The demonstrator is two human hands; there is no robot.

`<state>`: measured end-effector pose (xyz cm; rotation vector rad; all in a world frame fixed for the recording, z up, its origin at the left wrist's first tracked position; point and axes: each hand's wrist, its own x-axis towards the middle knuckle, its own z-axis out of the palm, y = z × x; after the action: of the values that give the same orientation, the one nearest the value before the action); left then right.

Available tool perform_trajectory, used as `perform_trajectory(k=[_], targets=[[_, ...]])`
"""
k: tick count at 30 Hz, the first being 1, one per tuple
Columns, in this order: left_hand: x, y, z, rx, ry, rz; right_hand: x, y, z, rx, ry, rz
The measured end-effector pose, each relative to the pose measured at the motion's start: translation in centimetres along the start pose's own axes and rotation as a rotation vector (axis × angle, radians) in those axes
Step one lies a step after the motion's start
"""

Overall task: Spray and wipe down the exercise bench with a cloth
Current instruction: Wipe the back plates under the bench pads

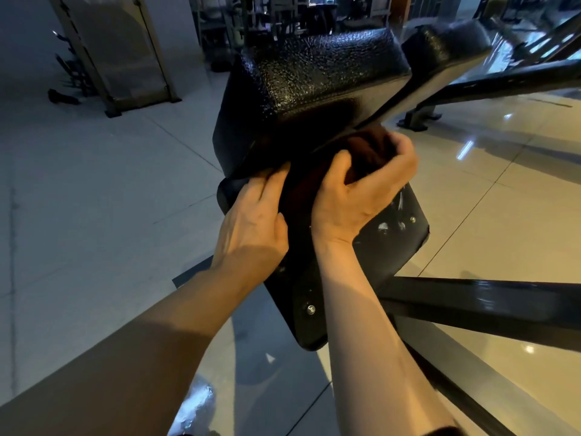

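Gripping the brown cloth (pixel 361 155), right hand (pixel 361 196) curls; left hand (pixel 254 215) presses flat.

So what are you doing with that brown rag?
A person is wiping a black padded exercise bench with a dark brown cloth. The right hand grips the bunched cloth against the crease between the two pads, while the left hand rests on the cloth beside it. No spray bottle is in view.
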<state>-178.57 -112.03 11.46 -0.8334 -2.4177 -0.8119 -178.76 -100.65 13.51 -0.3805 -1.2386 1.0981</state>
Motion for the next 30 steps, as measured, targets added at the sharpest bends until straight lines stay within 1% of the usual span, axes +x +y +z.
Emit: perform_trajectory(k=[1, 3, 4, 6, 7, 8, 10, 11, 12, 13, 14, 15, 17, 18, 19, 20, 22, 24, 26, 29, 30], targets=[[-0.1, 0.1, -0.1, 0.003, 0.003, -0.004, -0.1, -0.7, 0.1, 0.015, 0.017, -0.059], [-0.2, 0.3, -0.3, 0.0, 0.01, -0.004, -0.5, -0.9, 0.7, -0.023, -0.074, -0.157], [-0.3, 0.4, -0.4, -0.002, 0.015, 0.01, -0.6, -0.6, 1.0, -0.049, -0.151, -0.148], [-0.6, 0.6, -0.5, 0.018, 0.027, 0.058, -0.4, 0.3, 0.9, -0.138, -0.292, -0.006], [-0.9, 0.6, -0.6, 0.034, 0.033, 0.08, -0.4, 0.7, 0.5, -0.18, -0.302, 0.062], [-1.0, 0.7, -0.7, 0.046, 0.041, 0.096, -0.4, 0.8, 0.0, -0.18, -0.253, 0.079], [-1.3, 0.7, -1.0, 0.07, 0.071, 0.117, 0.0, -0.2, -0.6, -0.113, -0.096, -0.001], [-1.4, 0.6, -1.2, 0.088, 0.089, 0.128, 0.2, -0.8, -0.6, -0.076, -0.053, -0.058], [-1.4, 0.6, -1.3, 0.104, 0.106, 0.145, 0.5, -1.2, -0.3, -0.056, -0.054, -0.118], [-1.6, 0.4, -1.4, 0.116, 0.116, 0.163, 0.9, -1.5, 0.1, -0.056, -0.086, -0.154], [-1.7, 0.3, -1.6, 0.124, 0.121, 0.176, 1.3, -1.3, 0.5, -0.078, -0.14, -0.143], [-1.9, 0.3, -1.7, 0.132, 0.124, 0.182, 1.7, -0.8, 0.7, -0.127, -0.222, -0.097], [-2.3, 0.4, -1.9, 0.15, 0.126, 0.18, 1.4, 0.4, 0.1, -0.288, -0.397, 0.067], [-2.5, 0.5, -2.0, 0.157, 0.123, 0.174, 0.9, 1.1, -0.5, -0.328, -0.427, 0.143], [-2.7, 0.6, -2.1, 0.163, 0.123, 0.168, 0.4, 1.5, -1.1, -0.311, -0.395, 0.185], [-2.8, 0.7, -2.2, 0.169, 0.126, 0.165, 0.0, 1.3, -1.6, -0.251, -0.324, 0.185], [-2.9, 0.6, -2.4, 0.178, 0.121, 0.158, -0.3, -0.2, -1.8, -0.126, -0.206, 0.085], [-3.1, 0.3, -2.3, 0.184, 0.105, 0.139, -0.1, -0.9, -1.0, -0.095, -0.182, -0.021], [-3.5, 0.2, -2.4, 0.188, 0.096, 0.114, 0.2, -0.9, -0.2, -0.091, -0.264, -0.005], [-3.9, 0.1, -2.7, 0.218, 0.091, 0.095, -0.8, 0.5, -0.2, -0.24, -0.583, 0.13], [-4.0, 0.1, -2.9, 0.221, 0.093, 0.079, -1.5, 0.8, -0.5, -0.257, -0.628, 0.151]])
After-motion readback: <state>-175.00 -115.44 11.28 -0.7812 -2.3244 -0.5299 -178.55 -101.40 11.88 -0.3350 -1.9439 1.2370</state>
